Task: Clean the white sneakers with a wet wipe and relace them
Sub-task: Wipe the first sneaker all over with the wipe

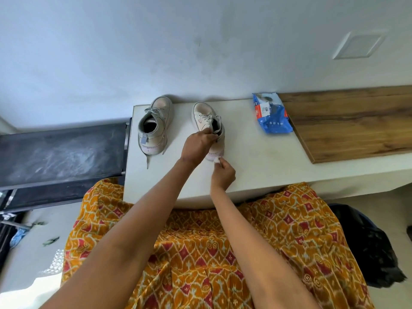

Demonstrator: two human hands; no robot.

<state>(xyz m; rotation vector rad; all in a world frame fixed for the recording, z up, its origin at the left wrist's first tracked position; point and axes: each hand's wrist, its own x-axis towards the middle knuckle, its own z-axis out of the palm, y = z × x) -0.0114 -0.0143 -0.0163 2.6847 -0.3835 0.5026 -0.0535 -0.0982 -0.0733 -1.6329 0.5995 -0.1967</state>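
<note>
Two white sneakers (155, 128) (206, 118), one blue wipes pack (270, 113), one small wipe (217, 159), two hands (196, 144) (223, 175)

Single head-worn wide-angle view, looking steeply down and forward over both forearms onto a white counter (256, 152) against a wall (156, 52), at arm's reach, edges bowed.

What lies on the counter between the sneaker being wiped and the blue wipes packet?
Nothing: in the head view, the white counter is bare between the held sneaker and the wipes packet.
</note>
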